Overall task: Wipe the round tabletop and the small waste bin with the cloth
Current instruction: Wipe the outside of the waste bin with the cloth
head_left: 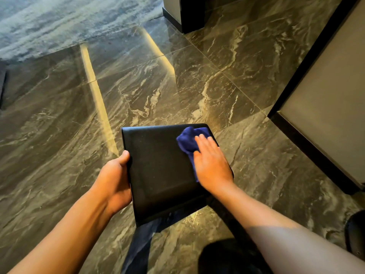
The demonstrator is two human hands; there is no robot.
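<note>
Left hand [116,175] gripping bin [160,171] edge, cloth [189,139] under right hand [211,165]

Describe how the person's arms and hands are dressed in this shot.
Both forearms are bare, with no sleeves in view. The left hand and right hand wear no gloves, and no rings, watch or bracelet show on the visible sides. Dark blue trousers show below the arms.

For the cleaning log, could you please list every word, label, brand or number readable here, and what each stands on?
None can be read in this view.
Black waste bin: the face shown is plain, no label or brand visible.
Blue cloth: no tag or print visible.
Marble floor and wall panels: no signs or lettering.
</note>
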